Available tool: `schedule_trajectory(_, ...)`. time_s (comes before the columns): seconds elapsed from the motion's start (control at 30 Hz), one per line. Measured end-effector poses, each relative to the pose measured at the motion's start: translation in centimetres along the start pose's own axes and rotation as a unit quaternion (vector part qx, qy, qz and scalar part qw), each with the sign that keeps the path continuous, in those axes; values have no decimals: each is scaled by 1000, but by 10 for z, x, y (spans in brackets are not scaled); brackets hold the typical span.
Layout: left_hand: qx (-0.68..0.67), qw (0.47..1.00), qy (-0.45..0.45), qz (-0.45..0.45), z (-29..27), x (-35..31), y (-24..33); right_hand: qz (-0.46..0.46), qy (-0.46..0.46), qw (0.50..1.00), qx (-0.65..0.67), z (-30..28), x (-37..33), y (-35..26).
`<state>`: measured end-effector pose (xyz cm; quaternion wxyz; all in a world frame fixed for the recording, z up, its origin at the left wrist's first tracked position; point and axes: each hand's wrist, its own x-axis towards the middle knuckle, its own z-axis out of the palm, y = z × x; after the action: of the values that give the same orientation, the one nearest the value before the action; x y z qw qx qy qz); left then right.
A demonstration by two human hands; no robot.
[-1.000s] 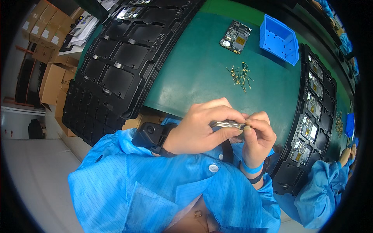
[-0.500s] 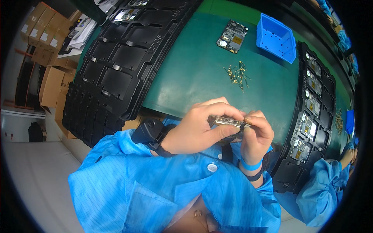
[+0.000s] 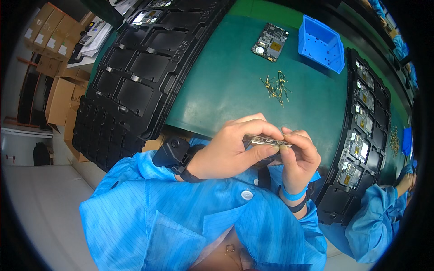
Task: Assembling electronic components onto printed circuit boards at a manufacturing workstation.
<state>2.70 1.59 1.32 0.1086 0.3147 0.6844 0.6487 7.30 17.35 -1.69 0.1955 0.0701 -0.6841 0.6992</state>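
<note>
Between my two hands, close to my chest, a circuit board (image 3: 266, 141) is held edge-on, so its faces are mostly hidden. My left hand (image 3: 233, 147) grips its left part, fingers over the top and thumb along the near edge. At the board's right end, the thumb and fingers of my right hand (image 3: 300, 156) are closed in a pinch; whether a small part lies between them is hidden. Beyond my hands, a loose pile of short dark cables with gold ends (image 3: 276, 88) lies on the green mat (image 3: 217, 86). Farther back rests another circuit board (image 3: 270, 43).
A blue plastic bin (image 3: 321, 44) stands at the back right. Black trays (image 3: 144, 63) are stacked at the left; another black tray (image 3: 361, 122) with several boards lies at the right. A co-worker's blue sleeve (image 3: 375, 212) shows at the lower right. Cardboard boxes (image 3: 54, 36) stand far left.
My right thumb and fingers have shifted slightly at the board's right end, with the thumb moving up against its edge. My left hand and the board stay almost in place.
</note>
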Motion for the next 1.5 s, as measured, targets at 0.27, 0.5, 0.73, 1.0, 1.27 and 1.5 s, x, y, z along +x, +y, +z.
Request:
schedule_trajectory(0.27, 27, 1000, 11, -7, 1, 0, 1, -29, -3, 998, -47, 0, 4, 0)
schedule_trajectory(0.5, 33, 999, 25, 3, 1, 1, 2, 3, -14, 1000, -2, -2, 4, 2)
schedule_trajectory(0.73, 37, 999, 29, 15, -2, 1, 1, 46, -20, 998, 28, -4, 1, 0)
schedule_trajectory(1.0, 53, 998, 25, 16, 1, 1, 3, -40, -10, 998, -49, -2, 6, 2)
schedule_trajectory(1.27, 67, 997, 33, 18, -1, 0, -1, -6, -42, 999, 3, 1, 7, 8)
schedule_trajectory(1.5, 322, 898, 87, 286, -15, -6, -7, 58, -3, 992, 110, -3, -5, 4)
